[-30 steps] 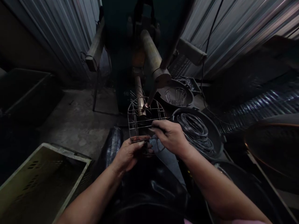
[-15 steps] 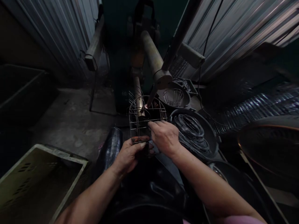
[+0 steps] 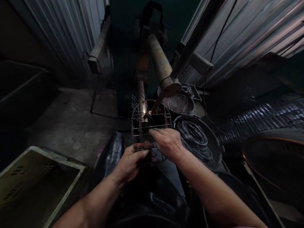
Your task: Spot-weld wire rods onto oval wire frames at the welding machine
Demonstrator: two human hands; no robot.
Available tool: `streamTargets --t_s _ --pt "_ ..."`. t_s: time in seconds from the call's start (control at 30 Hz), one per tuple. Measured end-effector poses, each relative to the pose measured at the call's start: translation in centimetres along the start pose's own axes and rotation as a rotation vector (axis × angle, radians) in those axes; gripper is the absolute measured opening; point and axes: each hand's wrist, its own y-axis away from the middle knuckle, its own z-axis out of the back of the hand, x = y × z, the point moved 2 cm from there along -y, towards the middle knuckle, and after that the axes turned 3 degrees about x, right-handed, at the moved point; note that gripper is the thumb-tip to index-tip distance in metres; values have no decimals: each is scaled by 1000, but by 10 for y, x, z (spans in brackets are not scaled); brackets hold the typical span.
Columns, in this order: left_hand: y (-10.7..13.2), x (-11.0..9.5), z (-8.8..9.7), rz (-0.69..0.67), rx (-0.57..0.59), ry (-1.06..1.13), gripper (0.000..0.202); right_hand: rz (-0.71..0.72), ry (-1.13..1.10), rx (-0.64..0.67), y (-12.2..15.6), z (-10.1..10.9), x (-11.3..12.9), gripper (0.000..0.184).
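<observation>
A wire basket [image 3: 135, 129] with a rounded top sits around the tip of a brass-coloured lower arm [image 3: 143, 106] of the machine. My left hand [image 3: 129, 162] is closed on the basket's near lower corner, thumb on top. Over the near side of the frame is my right hand [image 3: 167, 142], its fingers bent and pinched at the wires; whether a separate small piece is between them is hidden. A slanted electrode rod [image 3: 158, 102] comes down from the thick upper arm [image 3: 160, 60] and meets the lower arm inside the basket, where a small bright spot shows.
A pan of coiled wire rings [image 3: 196, 139] stands right of my hands. Behind it another pan holds a small wire basket [image 3: 178, 104]. A yellowish plastic crate [image 3: 64, 186] is at lower left. Stacked wire parts [image 3: 266, 115] lie at the right. A cable [image 3: 206, 95] hangs down nearby.
The view has shifted slightly, so the machine arms sit a little lower and further right. Both hands stay at the basket, the right fingers slightly lower in the picture.
</observation>
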Motion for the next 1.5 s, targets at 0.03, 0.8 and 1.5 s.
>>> streamTargets --t_s 0.03,0.8,1.5 --pt "1 0 -1 3 -5 5 24 9 3 -10 0 1 0 23" --pt "16 -9 -8 19 -70 29 28 -56 -10 233 -15 9 10 12" --pt "-19 -27 -13 -50 -36 60 23 -38 37 13 -29 3 -16 24"
